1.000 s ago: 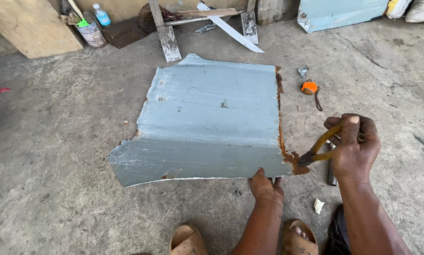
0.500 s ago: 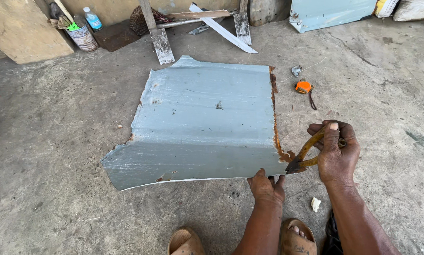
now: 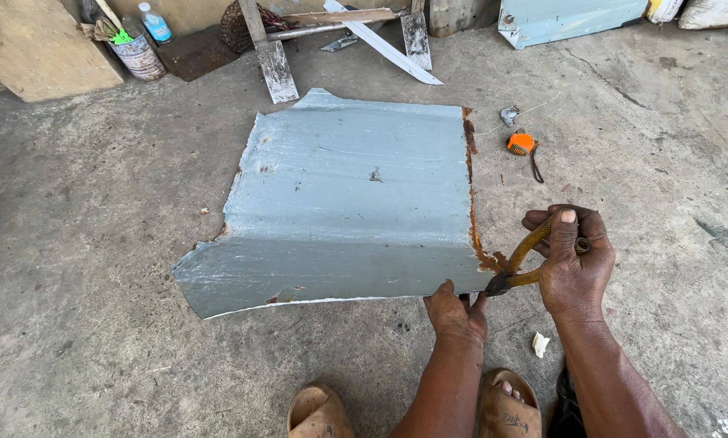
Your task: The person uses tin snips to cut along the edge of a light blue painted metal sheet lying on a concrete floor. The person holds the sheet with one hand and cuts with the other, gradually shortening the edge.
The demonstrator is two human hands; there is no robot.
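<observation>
A: We are looking at the sheet (image 3: 340,203) lying flat on the concrete floor (image 3: 96,243), its rusted right edge ragged, its near right corner just beside both hands.

B: We are seeing the left hand (image 3: 455,312) pressing that near edge, fingers together on the metal. We are judging a slip here could drag them along the cut edge.

A: The right hand (image 3: 573,264) is clamping its fingers round the snips (image 3: 522,259), the blade end sitting at the corner; how far the blades gape we cannot tell.

B: We are noting risk: the rusted strip may tear crookedly, and the left fingertips are lying close to the blades.
</observation>
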